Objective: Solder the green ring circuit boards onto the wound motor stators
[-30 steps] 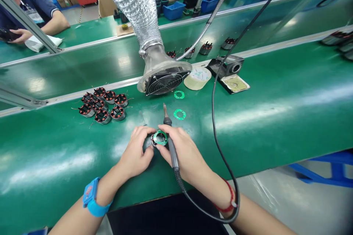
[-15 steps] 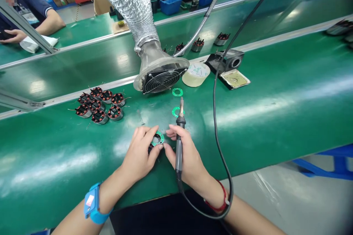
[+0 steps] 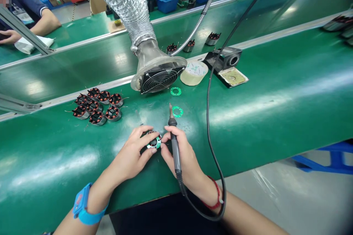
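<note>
My left hand is closed around a motor stator with a green ring-shaped circuit board on its top, low over the green bench. My right hand holds a soldering iron, its tip pointing up and away from me. The thumb and a fingertip of that hand also reach the right side of the stator. Two loose ring boards lie beyond my hands, a nearer one and a farther one. The stator's lower part is hidden by my fingers.
Several wound stators are grouped at left. A fume extractor hood hangs ahead, beside a tape roll and an iron stand. The iron's black cable loops along the right. Co-workers' arms show across the bench.
The ring board has tilted and turned between my fingers, and more of the stator's windings show. The iron's tip has swung left. My view has shifted slightly.
</note>
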Action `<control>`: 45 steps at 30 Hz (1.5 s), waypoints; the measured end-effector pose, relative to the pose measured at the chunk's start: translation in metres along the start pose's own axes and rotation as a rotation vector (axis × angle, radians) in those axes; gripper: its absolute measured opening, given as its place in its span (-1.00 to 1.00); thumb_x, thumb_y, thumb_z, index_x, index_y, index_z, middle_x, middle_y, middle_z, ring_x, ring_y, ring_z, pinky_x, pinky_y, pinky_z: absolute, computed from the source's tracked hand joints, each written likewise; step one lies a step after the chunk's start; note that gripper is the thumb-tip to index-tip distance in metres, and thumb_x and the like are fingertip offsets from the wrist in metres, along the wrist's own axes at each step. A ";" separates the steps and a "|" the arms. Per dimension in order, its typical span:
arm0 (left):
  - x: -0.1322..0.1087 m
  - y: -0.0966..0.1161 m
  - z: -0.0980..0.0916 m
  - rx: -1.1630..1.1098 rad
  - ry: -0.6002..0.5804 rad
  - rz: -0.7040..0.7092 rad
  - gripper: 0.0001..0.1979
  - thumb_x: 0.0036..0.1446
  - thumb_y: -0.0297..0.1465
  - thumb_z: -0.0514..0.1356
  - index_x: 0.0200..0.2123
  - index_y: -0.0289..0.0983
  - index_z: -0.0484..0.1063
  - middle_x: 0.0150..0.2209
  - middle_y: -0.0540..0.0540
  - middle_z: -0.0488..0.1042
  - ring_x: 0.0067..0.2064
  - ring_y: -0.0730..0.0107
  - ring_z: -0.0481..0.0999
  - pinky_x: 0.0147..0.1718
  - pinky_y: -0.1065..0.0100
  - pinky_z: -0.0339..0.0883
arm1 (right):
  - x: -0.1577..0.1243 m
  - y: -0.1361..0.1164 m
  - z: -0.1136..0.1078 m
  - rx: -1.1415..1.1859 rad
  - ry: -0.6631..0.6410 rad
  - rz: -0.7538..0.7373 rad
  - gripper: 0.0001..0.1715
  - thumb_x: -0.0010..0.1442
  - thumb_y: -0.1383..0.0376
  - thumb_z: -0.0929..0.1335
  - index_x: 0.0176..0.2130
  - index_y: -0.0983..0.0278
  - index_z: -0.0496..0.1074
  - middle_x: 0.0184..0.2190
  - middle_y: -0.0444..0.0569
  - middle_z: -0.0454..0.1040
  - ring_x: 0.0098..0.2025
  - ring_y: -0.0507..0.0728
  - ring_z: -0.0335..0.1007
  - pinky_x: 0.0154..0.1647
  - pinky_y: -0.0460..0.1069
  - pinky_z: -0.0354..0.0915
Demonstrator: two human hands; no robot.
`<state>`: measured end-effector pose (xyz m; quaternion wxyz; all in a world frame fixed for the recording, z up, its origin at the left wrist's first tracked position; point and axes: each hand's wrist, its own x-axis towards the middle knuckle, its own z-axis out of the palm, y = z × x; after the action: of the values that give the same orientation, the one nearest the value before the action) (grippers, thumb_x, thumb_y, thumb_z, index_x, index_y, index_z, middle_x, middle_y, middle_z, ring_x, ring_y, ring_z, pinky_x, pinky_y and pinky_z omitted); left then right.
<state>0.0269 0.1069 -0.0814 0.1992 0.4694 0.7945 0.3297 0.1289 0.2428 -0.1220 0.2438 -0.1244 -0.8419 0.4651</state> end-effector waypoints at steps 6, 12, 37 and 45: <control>0.001 0.000 -0.004 -0.008 -0.057 -0.009 -0.62 0.23 -0.45 0.06 0.12 -0.22 0.29 0.14 -0.18 0.27 0.16 0.24 0.28 0.14 0.15 0.23 | 0.000 0.001 0.000 -0.034 -0.005 -0.036 -0.50 0.14 0.47 0.27 0.06 0.19 0.12 -0.29 -0.09 0.39 -0.22 0.09 0.44 -0.11 0.07 0.37; 0.000 -0.002 0.001 0.025 -0.014 0.021 -0.62 0.23 -0.45 0.06 0.12 -0.25 0.30 0.13 -0.20 0.29 0.15 0.23 0.28 0.13 0.15 0.25 | 0.001 0.003 -0.001 -0.041 -0.014 -0.061 -0.51 0.14 0.47 0.26 0.05 0.19 0.13 -0.29 -0.07 0.41 -0.21 0.11 0.44 -0.12 0.08 0.37; -0.011 -0.015 -0.004 0.269 0.070 -0.075 -0.53 0.07 -0.43 0.15 0.07 -0.27 0.19 -0.02 -0.23 0.35 -0.01 0.06 0.30 -0.03 0.00 0.19 | 0.035 -0.009 -0.020 -0.088 -0.440 -0.337 -0.41 0.17 0.47 0.26 0.17 0.20 0.09 0.00 0.05 0.38 0.00 0.17 0.33 0.02 0.16 0.32; -0.004 -0.014 -0.014 -0.150 0.160 -0.212 -0.89 0.17 -0.44 0.06 -0.40 -0.26 0.33 -0.41 -0.01 0.37 -0.33 0.39 0.34 -0.30 0.35 0.22 | 0.028 -0.008 0.002 -0.230 -0.225 -0.293 -0.49 0.17 0.31 0.34 0.09 0.27 0.19 -0.20 0.07 0.41 -0.19 0.22 0.28 -0.20 0.14 0.33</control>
<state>0.0111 0.0941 -0.0811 0.2037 0.3390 0.8260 0.4017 0.1044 0.2486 -0.1078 0.1975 0.0249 -0.9203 0.3367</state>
